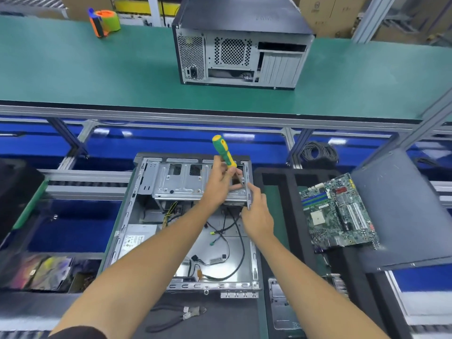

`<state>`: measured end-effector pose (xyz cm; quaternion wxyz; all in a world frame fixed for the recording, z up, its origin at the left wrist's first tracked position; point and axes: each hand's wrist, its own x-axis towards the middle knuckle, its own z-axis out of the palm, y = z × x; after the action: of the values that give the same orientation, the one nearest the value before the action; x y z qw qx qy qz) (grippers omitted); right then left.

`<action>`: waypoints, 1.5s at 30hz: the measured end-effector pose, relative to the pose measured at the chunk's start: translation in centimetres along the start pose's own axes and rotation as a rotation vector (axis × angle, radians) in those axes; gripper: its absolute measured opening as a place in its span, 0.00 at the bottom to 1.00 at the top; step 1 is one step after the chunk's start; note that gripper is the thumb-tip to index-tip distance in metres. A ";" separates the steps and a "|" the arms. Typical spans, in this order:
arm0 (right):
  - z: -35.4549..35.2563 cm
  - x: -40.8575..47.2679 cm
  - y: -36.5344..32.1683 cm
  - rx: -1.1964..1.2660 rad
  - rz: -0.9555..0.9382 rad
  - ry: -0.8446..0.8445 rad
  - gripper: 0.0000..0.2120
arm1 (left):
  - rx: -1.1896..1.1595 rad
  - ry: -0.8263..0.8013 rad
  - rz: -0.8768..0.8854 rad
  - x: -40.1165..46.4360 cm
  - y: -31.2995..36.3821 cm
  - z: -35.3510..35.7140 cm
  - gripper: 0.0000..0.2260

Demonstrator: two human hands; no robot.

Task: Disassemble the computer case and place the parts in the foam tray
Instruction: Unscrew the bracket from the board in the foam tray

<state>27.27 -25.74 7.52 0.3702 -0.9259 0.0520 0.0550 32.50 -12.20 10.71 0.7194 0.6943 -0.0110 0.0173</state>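
Head cam: left hand (219, 184) gripping screwdriver (224, 150) over open case (181, 216) at counter's near edge. Right hand (256, 214) fingers pinching case's right rail. Motherboard (338, 214) lying in foam tray (276, 182), right of case.

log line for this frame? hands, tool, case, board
left hand: holds screwdriver at drive cage | right hand: grips case edge | motherboard: out, on foam tray
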 end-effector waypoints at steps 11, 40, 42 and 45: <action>0.2 0.0 0.2 0.004 -0.017 0.036 0.33 | 0.027 -0.112 -0.015 0.7 -1.1 -0.4 0.08; 0.0 5.5 -1.8 -0.216 -0.217 0.151 0.04 | 0.602 -0.510 0.349 4.9 9.3 -3.3 0.28; 0.1 5.5 -1.8 -0.209 -0.206 0.157 0.04 | 0.780 -0.672 0.446 6.2 11.7 -3.5 0.20; 0.1 5.6 -1.7 -0.218 -0.205 0.157 0.05 | 1.061 -0.832 0.554 7.2 13.9 -3.7 0.17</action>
<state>33.00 -24.72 7.79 0.2661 -0.9624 -0.0204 -0.0502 39.12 -7.96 24.75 0.1915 0.8705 -0.4490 -0.0637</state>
